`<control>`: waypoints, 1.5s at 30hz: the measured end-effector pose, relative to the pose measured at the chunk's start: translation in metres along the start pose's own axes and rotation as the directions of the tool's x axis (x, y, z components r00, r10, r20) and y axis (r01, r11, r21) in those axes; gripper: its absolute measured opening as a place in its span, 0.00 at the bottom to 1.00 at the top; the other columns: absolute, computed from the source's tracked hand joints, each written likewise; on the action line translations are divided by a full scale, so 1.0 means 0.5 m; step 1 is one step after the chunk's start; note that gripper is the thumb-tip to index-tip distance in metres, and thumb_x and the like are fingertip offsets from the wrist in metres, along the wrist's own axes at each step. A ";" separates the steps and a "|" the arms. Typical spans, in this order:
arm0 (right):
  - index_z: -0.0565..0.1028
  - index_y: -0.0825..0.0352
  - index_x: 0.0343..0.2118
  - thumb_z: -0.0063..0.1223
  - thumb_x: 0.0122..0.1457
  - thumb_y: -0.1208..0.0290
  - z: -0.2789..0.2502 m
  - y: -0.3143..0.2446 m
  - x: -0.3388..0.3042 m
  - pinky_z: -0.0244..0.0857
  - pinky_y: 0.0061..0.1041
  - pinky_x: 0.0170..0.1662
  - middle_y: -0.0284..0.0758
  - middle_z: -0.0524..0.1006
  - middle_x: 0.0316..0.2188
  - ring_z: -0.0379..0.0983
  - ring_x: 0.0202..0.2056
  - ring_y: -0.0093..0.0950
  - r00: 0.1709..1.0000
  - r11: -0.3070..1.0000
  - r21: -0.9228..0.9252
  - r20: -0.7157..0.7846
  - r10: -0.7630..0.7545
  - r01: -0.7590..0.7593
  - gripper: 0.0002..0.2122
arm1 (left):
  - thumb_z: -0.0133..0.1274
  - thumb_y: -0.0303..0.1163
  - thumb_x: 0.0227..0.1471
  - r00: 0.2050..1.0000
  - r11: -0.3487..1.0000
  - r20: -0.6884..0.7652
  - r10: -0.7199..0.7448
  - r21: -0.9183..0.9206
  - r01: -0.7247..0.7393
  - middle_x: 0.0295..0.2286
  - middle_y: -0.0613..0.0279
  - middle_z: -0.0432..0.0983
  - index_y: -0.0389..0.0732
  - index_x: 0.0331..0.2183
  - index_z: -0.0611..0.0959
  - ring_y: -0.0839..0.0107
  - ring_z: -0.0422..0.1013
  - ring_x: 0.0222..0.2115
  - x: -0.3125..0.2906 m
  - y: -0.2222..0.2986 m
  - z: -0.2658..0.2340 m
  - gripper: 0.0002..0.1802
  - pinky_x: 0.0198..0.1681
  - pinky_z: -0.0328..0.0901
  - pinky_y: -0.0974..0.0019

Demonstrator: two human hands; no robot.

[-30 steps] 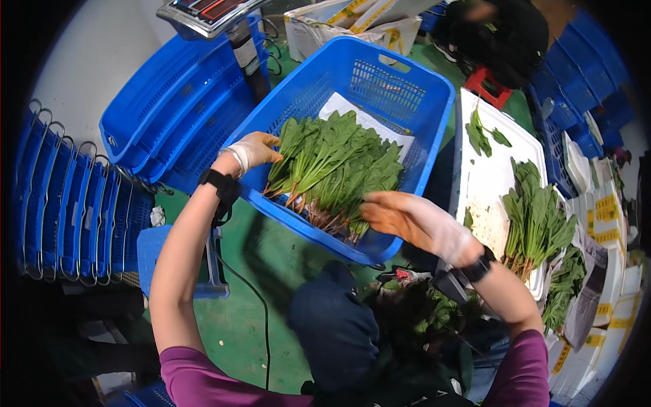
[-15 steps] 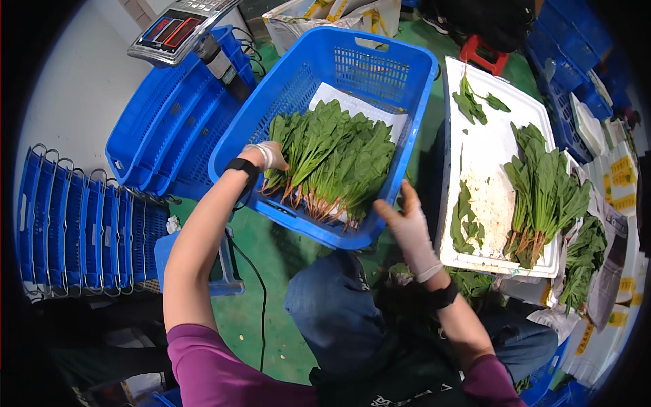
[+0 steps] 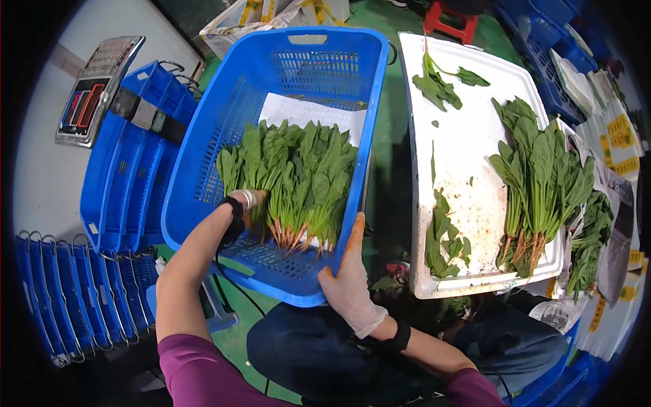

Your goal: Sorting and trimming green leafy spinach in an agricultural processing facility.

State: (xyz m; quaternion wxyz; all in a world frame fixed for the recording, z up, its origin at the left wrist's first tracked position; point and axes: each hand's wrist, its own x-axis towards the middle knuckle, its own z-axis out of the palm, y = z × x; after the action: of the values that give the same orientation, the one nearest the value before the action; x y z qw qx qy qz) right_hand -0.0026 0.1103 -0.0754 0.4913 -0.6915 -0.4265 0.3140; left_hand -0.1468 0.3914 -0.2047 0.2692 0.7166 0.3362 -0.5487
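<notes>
Neatly, we have spinach (image 3: 298,173) lying roots-nearest inside the perforated blue crate (image 3: 227,112), probably for evenness; our left hand (image 3: 249,202) meets its left side, grip hidden, while our right hand (image 3: 352,292), fingers spread, seemingly steadies the crate's near-right corner.

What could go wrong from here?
- Left hand is in among the greens; it could bruise leaves or snap stems.
- Right hand is at the near right corner of the blue basket; a knock might shift the load.
- Loose leaves lie near the white tray's left edge; a brush might sweep them off.
</notes>
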 end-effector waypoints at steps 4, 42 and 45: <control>0.32 0.75 0.59 0.42 0.41 0.85 0.005 -0.052 -0.022 0.52 0.29 0.56 0.56 0.41 0.60 0.45 0.59 0.49 0.993 0.993 0.120 0.114 0.005 -0.019 0.42 | 0.58 0.52 0.40 0.986 0.887 -0.056 -0.156 -0.448 0.115 0.56 0.52 0.55 0.35 0.53 0.63 0.63 0.57 0.55 -0.025 -0.135 0.112 0.45 0.50 0.59 0.53; 0.69 0.76 0.43 0.57 0.48 0.61 -0.770 0.200 -0.002 0.62 0.27 0.45 0.48 0.74 0.42 0.71 0.44 0.34 0.788 0.735 0.623 -0.298 0.539 -0.267 0.24 | 0.52 0.35 0.52 0.786 -0.300 -0.587 0.192 -0.798 -0.523 0.27 0.56 0.76 0.37 0.34 0.76 0.65 0.72 0.20 -0.298 1.107 -0.066 0.11 0.22 0.70 0.63; 0.66 0.78 0.48 0.58 0.49 0.63 -0.757 0.226 0.019 0.62 0.23 0.45 0.47 0.72 0.45 0.71 0.43 0.31 0.760 0.782 0.605 -0.435 0.483 -0.151 0.27 | 0.50 0.39 0.54 0.743 -0.319 -0.564 0.361 -0.823 -0.470 0.27 0.60 0.76 0.40 0.33 0.76 0.68 0.72 0.23 -0.307 1.115 -0.077 0.12 0.25 0.70 0.66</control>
State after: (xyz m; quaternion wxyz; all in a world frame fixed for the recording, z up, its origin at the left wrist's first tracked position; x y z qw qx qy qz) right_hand 0.3564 -0.0543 -0.0612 0.7043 -0.6513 -0.0257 0.2813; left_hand 0.2836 0.0411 -0.0373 0.8626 0.3614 0.3507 0.0486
